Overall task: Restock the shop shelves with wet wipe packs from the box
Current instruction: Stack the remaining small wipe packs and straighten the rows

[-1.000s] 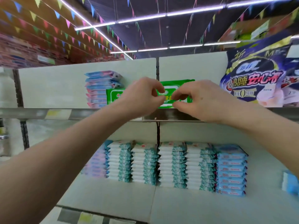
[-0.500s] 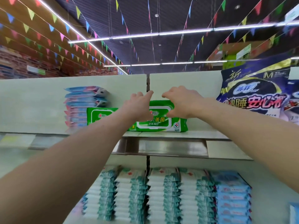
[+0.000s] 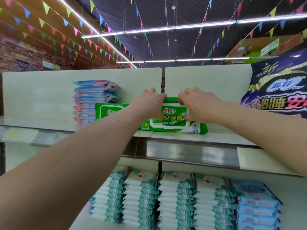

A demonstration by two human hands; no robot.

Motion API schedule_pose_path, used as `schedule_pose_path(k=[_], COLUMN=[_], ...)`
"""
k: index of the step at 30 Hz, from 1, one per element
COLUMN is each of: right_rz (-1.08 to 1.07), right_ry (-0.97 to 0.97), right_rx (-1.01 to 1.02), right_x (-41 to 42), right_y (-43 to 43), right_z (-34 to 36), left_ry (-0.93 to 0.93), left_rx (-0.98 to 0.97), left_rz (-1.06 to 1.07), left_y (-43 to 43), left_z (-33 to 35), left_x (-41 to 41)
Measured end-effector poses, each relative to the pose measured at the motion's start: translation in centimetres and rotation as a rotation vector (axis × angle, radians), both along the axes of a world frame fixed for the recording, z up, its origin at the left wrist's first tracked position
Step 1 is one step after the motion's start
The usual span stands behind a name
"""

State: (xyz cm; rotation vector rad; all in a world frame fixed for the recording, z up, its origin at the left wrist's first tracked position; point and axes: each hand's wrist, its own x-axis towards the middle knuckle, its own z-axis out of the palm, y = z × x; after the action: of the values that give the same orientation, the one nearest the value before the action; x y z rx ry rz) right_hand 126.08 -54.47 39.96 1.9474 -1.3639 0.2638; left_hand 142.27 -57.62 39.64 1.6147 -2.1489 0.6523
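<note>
So I've got both hands up on the top shelf (image 3: 221, 136), holding one green wipe pack (image 3: 172, 124). It sits near the shelf's front edge, right in front of the dark slot where the two back panels meet. Its long axis runs left to right, parallel to that front edge. The printed side with the white flip lid faces me and the text reads the right way up, with the "80" corner at the bottom right. The lower long edge is down on the shelf. Can't honestly tell if the pack is bolt upright or leaning back a bit.

My left hand (image 3: 149, 103) is on the left half of the pack, with the fingers (image 3: 150, 90) curled over the top long edge. My right hand (image 3: 199, 105) does the same on the right half: fingers (image 3: 182, 99) bunched and hooked over the top edge, thumb down on the front face. So both hands are gripping it, nothing spread out.

A second green pack (image 3: 108, 112) sits just to the left and further back, also lying lengthwise along the shelf, partly hidden by my left arm. A stack of pink and blue packs (image 3: 94, 100) stands against the back panel beside it. At the shelf's right end there's a big dark blue bag (image 3: 279, 90).

On the lower shelf there are rows of stacked teal packs (image 3: 166, 196), with a stack of light blue packs (image 3: 255, 206) at the right end.
</note>
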Motion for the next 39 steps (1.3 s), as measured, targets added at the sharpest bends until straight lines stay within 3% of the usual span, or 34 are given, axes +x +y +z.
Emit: schedule_pose_path(k=[9,14,20,25,30,39], right_rz=[-0.079,0.119,0.245,0.166,0.081,0.012], right_ry=[0.092,-0.037,-0.082,-0.117,-0.233,-0.316], right_rx=[-0.055,-0.009,0.079,0.124,0.157,0.169], right_x=[1.4,5.9,13.3,17.8,18.8,19.6], right_y=[1.0,2.4,1.4,0.0,-1.1,-1.9], right_z=[1.4,2.1,1.3,0.4,0.5,0.2], left_ry=[0.09,0.204,0.147,0.108,0.326,0.403], left_rx=[-0.07,0.011,0.139,0.208,0.385,0.371], left_rz=[-0.014,0.054,0.092,-0.025,-0.195,-0.302], left_y=[2.6,4.3,3.2,0.7,-1.1,-2.6], left_z=[0.5,1.6,0.6,0.9,1.7,0.4], left_x=[3.7,10.1,15.5,17.3,18.4,19.3])
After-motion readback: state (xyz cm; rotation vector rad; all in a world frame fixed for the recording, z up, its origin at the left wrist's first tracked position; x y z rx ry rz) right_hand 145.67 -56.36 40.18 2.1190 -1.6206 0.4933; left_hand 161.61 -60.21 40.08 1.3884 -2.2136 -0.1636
